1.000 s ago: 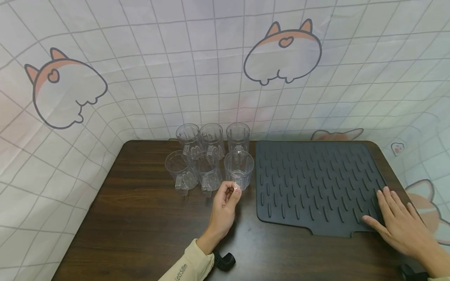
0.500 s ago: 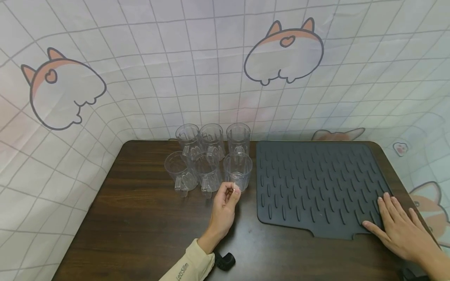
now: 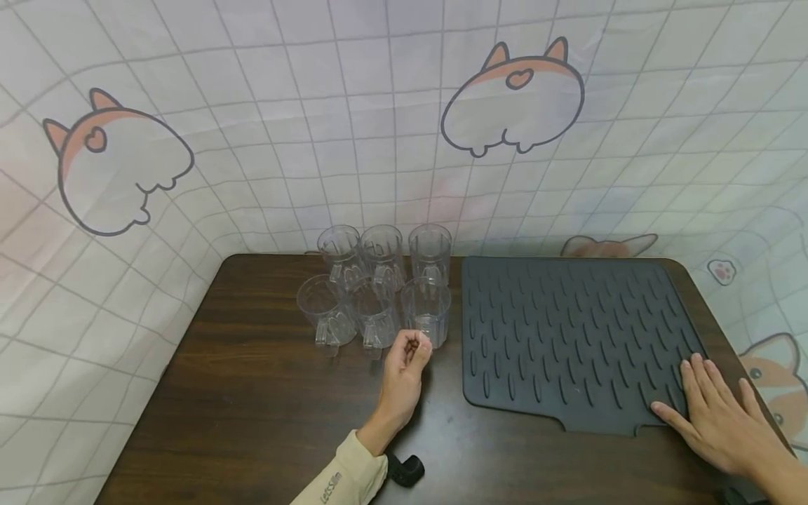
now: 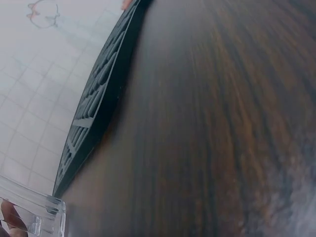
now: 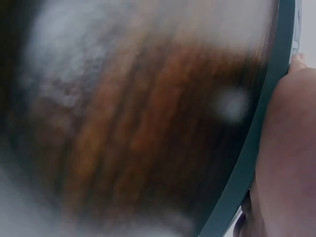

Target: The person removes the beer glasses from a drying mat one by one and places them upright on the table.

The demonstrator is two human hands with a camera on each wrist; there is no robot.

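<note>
My left hand point(image 3: 402, 375) pinches the handle of a clear mug point(image 3: 426, 305) at the front right of a group of clear mugs. In the left wrist view, the mug's base point(image 4: 49, 222) shows at the lower left, with fingertips seen through it. The handle is mostly hidden behind the fingers. My right hand point(image 3: 726, 421) lies with straight, spread fingers on the right edge of a dark grey ridged mat point(image 3: 568, 337). In the right wrist view, part of that hand point(image 5: 289, 148) overlaps the mat's blurred edge point(image 5: 247, 158).
Beside the held mug stand two front mugs, a middle one point(image 3: 372, 308) and a left one point(image 3: 325, 308). Three taller-looking mugs, including a back right one point(image 3: 431, 252), stand behind. A white grid-patterned cloth point(image 3: 303, 126) hangs behind the brown wooden table point(image 3: 252, 407).
The held mug's rim has shifted slightly left, closer to the neighbouring mug. My right hand stays on the mat, and the head view has shifted a little.
</note>
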